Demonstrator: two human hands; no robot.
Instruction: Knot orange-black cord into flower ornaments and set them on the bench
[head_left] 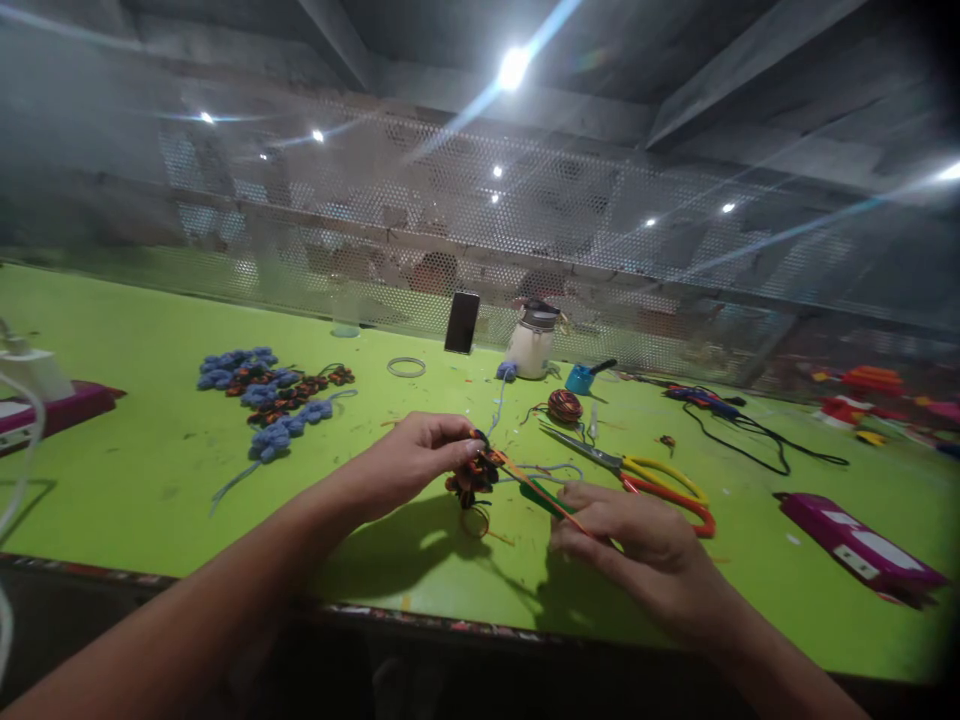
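Yarn piece [474, 480]: bumpy, dark with orange flecks; pinched between fingertips of left hand [431, 445]. Orange strand [516, 466]: stretched to right hand [637, 530], with fingers curled around green tool [541, 499].

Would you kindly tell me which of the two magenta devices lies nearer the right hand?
The magenta device right of the scissors; the other lies far left, by a white cable.

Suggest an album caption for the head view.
Left hand pinching dark-and-orange yarnwork, right hand holding a green tool, scissors lying nearby on a green table.
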